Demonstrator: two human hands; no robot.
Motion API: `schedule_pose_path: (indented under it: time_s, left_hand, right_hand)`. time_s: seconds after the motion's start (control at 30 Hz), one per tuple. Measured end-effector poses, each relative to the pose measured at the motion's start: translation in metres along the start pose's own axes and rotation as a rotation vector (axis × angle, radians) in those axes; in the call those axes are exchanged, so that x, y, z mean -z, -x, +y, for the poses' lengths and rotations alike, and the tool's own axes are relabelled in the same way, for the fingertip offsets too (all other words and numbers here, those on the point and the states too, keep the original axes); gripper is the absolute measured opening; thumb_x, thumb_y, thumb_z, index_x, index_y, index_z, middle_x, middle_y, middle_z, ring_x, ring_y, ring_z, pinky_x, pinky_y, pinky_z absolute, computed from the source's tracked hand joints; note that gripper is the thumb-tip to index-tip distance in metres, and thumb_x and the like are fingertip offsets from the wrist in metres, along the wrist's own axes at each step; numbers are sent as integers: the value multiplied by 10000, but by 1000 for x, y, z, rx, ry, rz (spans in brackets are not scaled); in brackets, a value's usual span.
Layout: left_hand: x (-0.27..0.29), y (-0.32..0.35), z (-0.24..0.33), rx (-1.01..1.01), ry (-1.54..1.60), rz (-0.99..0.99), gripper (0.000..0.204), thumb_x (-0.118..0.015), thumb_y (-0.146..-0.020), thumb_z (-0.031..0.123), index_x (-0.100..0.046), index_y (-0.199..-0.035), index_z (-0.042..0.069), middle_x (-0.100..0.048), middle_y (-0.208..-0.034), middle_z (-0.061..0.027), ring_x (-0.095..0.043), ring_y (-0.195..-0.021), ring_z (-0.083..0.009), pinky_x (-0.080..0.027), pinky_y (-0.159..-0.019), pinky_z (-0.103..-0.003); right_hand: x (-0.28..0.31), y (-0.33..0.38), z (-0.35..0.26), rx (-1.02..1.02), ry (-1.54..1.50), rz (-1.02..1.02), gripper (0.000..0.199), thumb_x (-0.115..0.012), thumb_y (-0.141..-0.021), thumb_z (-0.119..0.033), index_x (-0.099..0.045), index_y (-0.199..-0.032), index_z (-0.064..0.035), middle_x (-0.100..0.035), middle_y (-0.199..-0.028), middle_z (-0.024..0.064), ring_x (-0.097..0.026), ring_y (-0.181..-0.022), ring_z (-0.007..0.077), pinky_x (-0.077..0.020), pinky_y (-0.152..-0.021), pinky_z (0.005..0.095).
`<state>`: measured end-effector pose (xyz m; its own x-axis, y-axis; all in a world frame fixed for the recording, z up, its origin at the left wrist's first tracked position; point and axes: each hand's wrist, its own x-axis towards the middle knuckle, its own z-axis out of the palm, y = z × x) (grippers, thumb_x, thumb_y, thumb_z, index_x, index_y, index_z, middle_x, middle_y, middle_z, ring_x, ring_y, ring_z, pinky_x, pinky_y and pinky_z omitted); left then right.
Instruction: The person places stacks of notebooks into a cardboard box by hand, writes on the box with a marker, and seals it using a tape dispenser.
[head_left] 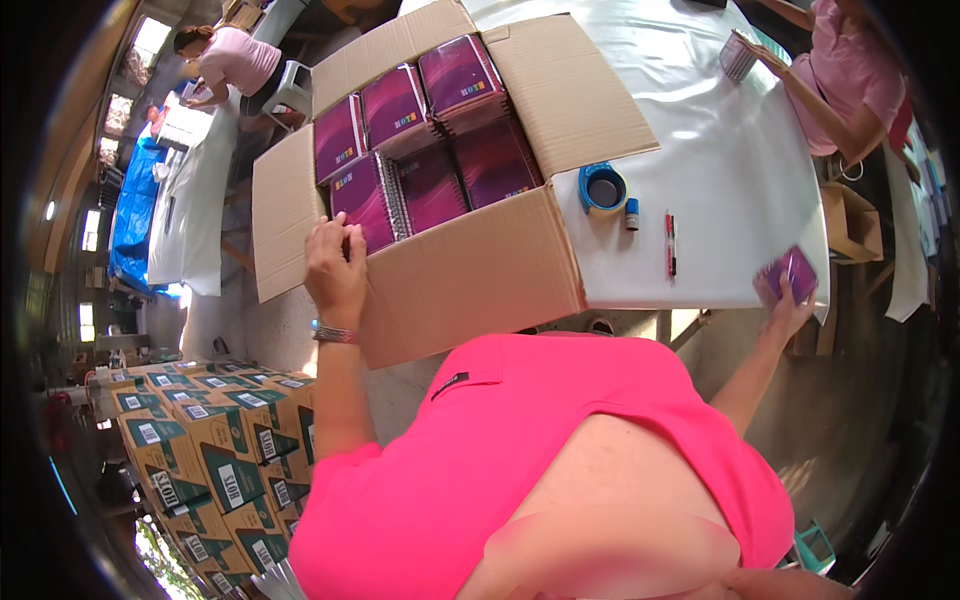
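Observation:
An open cardboard box (470, 275) stands on the white-covered table, its flaps folded outward. Several purple spiral notebooks (362, 205) lie inside in two rows, a colourful mark on their covers. At the box's near left corner, my left hand (337, 265) has its fingers curled over the rim, close beside the nearest notebook. My right hand (792, 312) is out at the table's near right corner. It grips a small stack or single purple notebook (787, 276); how many I cannot tell.
On the white table (720, 180) lie a blue tape dispenser (603, 188), a small blue-capped tube (632, 214) and a red pen (671, 245). Printed cartons (215, 440) are stacked at lower left. One person (845, 75) holds a notebook at far right; another (235, 65) sits at far left.

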<state>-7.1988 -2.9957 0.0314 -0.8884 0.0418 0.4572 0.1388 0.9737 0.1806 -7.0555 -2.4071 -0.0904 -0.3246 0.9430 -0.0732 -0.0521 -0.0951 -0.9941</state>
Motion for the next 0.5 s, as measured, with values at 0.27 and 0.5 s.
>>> schedule_pose_path:
  time_s: [0.27, 0.5]
  left_hand:
    - [9, -12, 6, -356, -126, -172, 487, -353, -919, 531, -519, -1278, 246, -482, -1342, -22, -427, -1257, -237, -56, -1102, -524]
    - [1, -18, -17, -226, 147, -187, 607, -327, -895, 601, -404, -1357, 215, -453, -1360, -51, -387, -1275, -280, -57, -1085, -574]
  right_hand:
    - [-215, 190, -143, 269, -430, -983, 554, -664, -800, -29, -378, -1274, -17, -627, -979, 143, -653, -851, 184, -548, -703, 279]
    - [-243, 257, -123, 625, 175, -1231, 242, -669, -817, -216, -666, -937, -5, -665, -835, 88, -630, -773, 144, -502, -694, 280]
